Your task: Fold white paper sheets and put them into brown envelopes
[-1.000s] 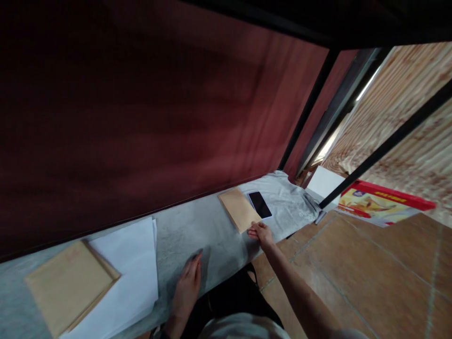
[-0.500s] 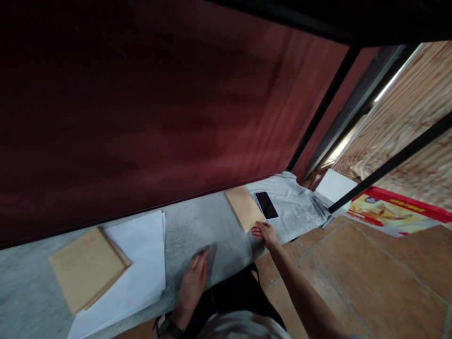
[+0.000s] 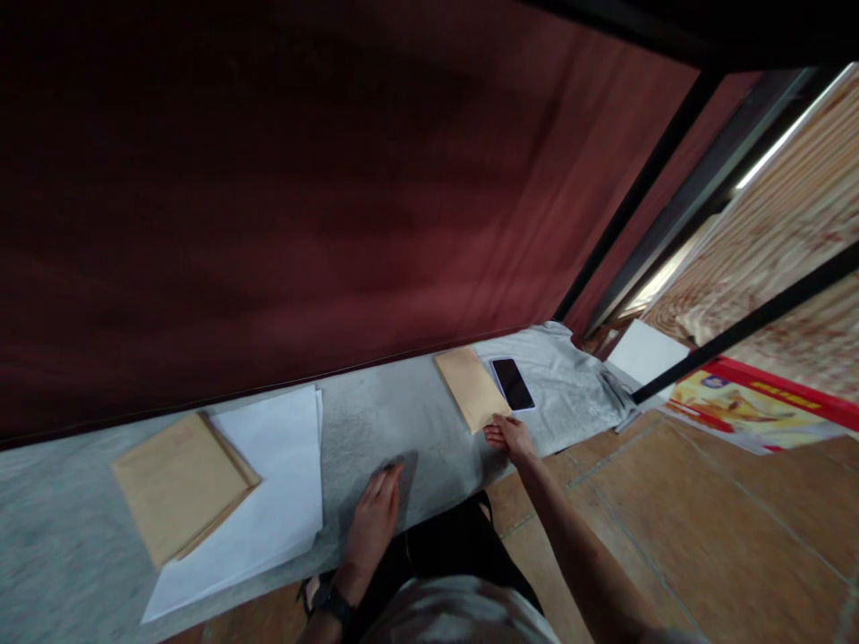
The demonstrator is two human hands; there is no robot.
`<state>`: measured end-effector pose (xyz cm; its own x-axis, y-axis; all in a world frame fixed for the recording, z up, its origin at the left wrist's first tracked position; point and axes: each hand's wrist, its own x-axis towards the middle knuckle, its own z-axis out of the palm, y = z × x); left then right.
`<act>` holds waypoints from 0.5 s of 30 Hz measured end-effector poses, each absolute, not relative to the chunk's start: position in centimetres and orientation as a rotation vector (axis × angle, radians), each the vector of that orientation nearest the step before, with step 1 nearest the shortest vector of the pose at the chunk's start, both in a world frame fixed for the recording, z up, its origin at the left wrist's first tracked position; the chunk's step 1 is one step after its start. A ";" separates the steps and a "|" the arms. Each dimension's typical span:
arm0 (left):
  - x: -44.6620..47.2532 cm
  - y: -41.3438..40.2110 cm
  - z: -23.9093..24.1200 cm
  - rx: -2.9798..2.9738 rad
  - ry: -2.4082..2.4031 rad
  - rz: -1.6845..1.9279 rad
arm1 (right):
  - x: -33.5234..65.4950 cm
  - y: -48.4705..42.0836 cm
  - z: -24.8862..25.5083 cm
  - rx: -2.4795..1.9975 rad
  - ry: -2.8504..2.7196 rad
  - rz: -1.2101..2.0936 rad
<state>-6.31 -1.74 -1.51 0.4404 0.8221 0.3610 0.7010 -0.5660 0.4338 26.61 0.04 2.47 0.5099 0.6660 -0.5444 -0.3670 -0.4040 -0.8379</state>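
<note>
While the right hand (image 3: 510, 436) pinches the near corner of a brown envelope (image 3: 472, 388), thumb on top, the left hand (image 3: 374, 517) is nr the near edge of the gray-covered table (image 3: 376, 402), its fingers close together; can't tell if they hold anything. The brown envelope lies at right, just left of a phone (image 3: 514, 385); whether the 2 touch is unclear. Handled well, this calls for a light pinch set slightly in from the tip, b/c thin paper would likely crease, w/ knuckles kept off the phone & pressure even btwn thumb & fingers. Count: 1 brown envelope at the right hand; 1 phone; min. 2 in the pile of brown envelopes (image 3: 184, 487) at left, exact no. hidden; white sheets (image 3: 288, 465) partly under that pile, also min. 2; 1 dark wristband (image 3: 334, 608), left wrist.
</note>
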 end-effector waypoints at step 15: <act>-6.4 -1.8 -1.6 2.459 1.315 0.795 | 26.4 0.0 2.8 -1.727 -0.289 1.114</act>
<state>-6.39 -1.81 -1.60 0.4469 0.8235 0.3496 0.6922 -0.5658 0.4480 26.38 0.03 2.82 0.5440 0.6416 -0.5407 -0.2984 -0.4544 -0.8394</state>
